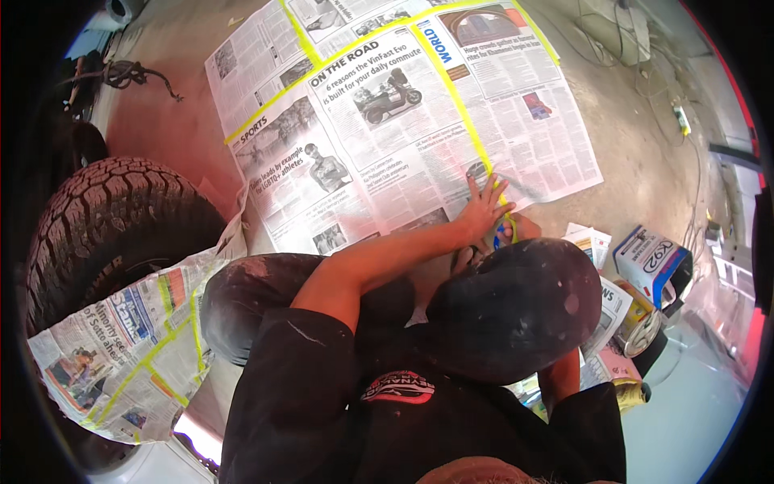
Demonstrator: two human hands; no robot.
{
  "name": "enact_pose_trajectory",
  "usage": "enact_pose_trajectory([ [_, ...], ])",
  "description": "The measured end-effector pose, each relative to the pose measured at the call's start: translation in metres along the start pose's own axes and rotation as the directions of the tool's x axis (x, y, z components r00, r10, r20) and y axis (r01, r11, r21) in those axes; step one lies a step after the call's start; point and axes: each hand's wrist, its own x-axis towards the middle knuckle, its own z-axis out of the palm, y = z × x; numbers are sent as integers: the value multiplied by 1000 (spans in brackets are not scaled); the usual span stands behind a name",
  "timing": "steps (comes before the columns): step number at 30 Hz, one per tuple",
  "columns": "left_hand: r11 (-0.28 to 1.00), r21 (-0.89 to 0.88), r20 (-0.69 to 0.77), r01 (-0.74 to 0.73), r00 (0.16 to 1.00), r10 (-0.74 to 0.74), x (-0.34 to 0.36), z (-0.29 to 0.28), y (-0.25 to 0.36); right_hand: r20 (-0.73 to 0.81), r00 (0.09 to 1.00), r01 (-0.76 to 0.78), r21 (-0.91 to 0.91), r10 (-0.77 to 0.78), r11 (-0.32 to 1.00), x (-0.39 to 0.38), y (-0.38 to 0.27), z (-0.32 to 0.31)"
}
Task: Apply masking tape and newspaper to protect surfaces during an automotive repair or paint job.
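Observation:
Several newspaper sheets (379, 161) lie joined on the floor by strips of yellow tape. My left hand (481, 211) rests at the near edge of the sheets, its fingers spread over the lower end of a yellow tape strip (461, 103). Just beside it, my right hand (526, 229) grips a roll of yellow tape (505, 233) with a blue core. The strip runs from around the roll up between two sheets. My right knee hides part of the right hand and most of that forearm.
A large tire (121, 214) stands at the left, with more taped newspaper (133, 343) draped near it. To the right are a blue and white box (651, 262), an open can (642, 332) and loose papers. Cables (621, 48) cross the floor at the far right.

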Motion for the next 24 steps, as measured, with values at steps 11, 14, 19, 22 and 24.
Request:
enact_pose_trajectory([
  [11, 999, 40, -43, -8, 999, 10, 7, 17, 4, -81, 994, 55, -236, -76, 970, 22, -3, -9],
  [14, 1000, 5, -52, -2, 999, 2, 8, 21, 3, -56, 994, 85, -94, -90, 992, 31, 11, -15],
  [19, 995, -91, 13, -44, 999, 45, 0, 14, -8, 39, 980, 189, 129, -196, 973, 42, 24, -34],
  [22, 982, -159, -33, -100, 995, 96, -8, 10, -12, 91, 907, 383, 229, -411, 895, 27, 0, -36],
  [24, 980, -173, -54, -99, 994, 91, -8, 7, -10, -24, 818, 574, 107, -575, 812, 3, -33, -28],
])
